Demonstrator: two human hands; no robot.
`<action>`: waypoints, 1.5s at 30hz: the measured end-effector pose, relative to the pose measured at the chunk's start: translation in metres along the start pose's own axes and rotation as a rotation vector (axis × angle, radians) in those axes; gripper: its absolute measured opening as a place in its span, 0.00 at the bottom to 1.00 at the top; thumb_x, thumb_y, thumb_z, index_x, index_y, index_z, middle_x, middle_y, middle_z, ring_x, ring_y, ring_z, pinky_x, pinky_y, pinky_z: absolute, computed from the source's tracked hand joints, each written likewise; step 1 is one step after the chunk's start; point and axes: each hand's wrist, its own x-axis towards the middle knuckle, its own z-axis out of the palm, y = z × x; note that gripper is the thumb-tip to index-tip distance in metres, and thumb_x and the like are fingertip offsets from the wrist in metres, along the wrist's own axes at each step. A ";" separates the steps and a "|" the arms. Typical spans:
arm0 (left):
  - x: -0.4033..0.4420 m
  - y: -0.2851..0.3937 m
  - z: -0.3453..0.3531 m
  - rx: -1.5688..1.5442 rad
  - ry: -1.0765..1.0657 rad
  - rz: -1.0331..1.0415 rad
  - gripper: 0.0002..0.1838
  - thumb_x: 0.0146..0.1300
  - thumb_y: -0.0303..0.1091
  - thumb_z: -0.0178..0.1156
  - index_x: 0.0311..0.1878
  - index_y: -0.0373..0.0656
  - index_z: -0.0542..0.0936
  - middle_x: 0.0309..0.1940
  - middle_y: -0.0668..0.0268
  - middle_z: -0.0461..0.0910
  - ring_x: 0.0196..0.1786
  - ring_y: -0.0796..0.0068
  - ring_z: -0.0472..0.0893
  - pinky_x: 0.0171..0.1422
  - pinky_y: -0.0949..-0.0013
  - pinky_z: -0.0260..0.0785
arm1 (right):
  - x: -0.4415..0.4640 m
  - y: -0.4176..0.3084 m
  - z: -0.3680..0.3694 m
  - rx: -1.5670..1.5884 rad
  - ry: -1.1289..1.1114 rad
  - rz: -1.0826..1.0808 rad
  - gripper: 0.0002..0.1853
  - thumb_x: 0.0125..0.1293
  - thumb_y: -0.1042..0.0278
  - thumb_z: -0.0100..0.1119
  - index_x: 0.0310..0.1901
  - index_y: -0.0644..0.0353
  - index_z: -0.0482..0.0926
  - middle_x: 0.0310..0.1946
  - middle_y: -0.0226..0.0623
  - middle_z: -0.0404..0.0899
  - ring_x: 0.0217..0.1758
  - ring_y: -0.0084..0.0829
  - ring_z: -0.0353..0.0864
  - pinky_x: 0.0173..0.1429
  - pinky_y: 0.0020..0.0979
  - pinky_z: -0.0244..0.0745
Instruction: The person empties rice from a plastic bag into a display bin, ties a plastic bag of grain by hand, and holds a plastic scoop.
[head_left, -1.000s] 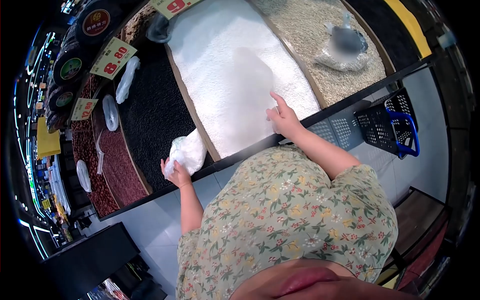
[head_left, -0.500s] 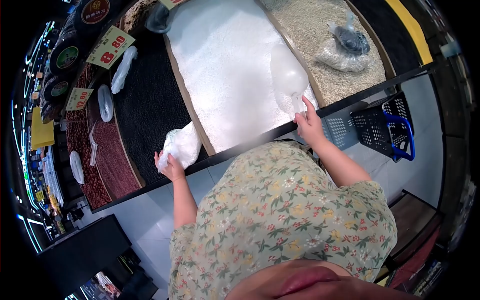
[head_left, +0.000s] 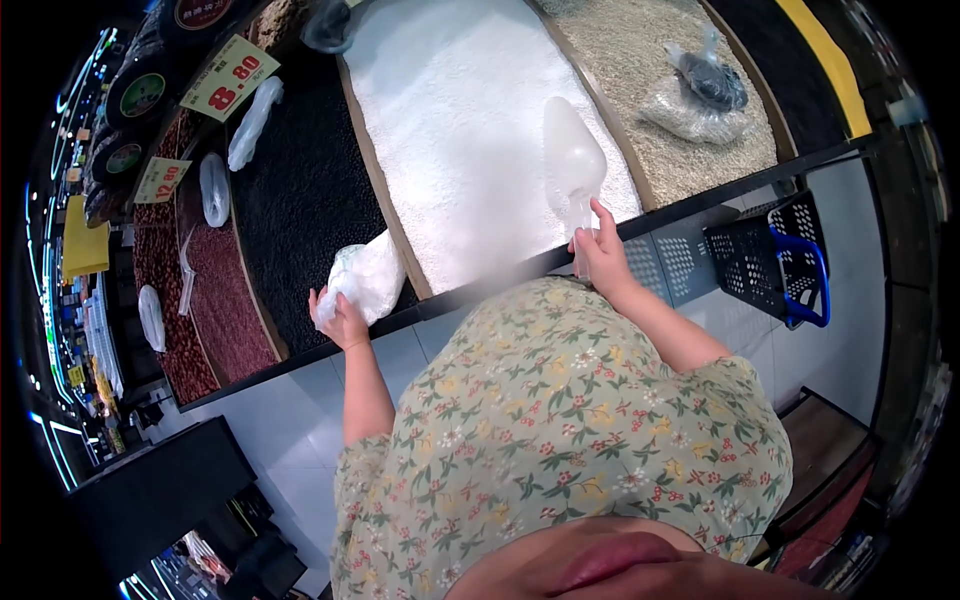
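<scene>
Left: the left hand's [head_left: 345,322] grip is clamped on a plastic bag [head_left: 372,272] at the near end of the black grain [head_left: 300,190] — bulging white, apparently well filled. Right: the right hand's [head_left: 605,263] grip encloses a translucent scoop's [head_left: 573,158] handle above white grain [head_left: 440,130] — load unclear, scoop not yet set down.

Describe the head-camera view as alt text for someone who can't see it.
A person's right hand holds a translucent scoop at loose white grain; the left hand grips a bulging whitish plastic bag by the black grain.
</scene>
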 end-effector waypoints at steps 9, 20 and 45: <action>-0.001 -0.008 0.003 -0.023 0.009 0.059 0.17 0.57 0.37 0.50 0.42 0.35 0.79 0.46 0.58 0.77 0.63 0.55 0.64 0.65 0.57 0.56 | 0.012 -0.002 0.032 -0.369 -0.160 -0.274 0.31 0.65 0.70 0.50 0.67 0.61 0.48 0.27 0.31 0.71 0.31 0.20 0.69 0.38 0.24 0.67; -0.003 -0.014 0.003 0.027 -0.023 0.062 0.18 0.58 0.38 0.49 0.44 0.35 0.78 0.49 0.57 0.75 0.64 0.56 0.63 0.65 0.57 0.55 | -0.011 -0.016 -0.002 -0.428 -0.089 -0.248 0.32 0.63 0.72 0.51 0.68 0.59 0.50 0.30 0.32 0.73 0.33 0.21 0.71 0.40 0.24 0.68; 0.000 -0.003 0.001 -0.119 0.016 -0.025 0.20 0.54 0.42 0.51 0.42 0.35 0.78 0.49 0.54 0.74 0.62 0.54 0.63 0.66 0.57 0.55 | -0.005 -0.012 -0.001 -0.126 -0.133 -0.045 0.31 0.67 0.69 0.45 0.68 0.60 0.44 0.31 0.36 0.75 0.32 0.21 0.72 0.34 0.25 0.70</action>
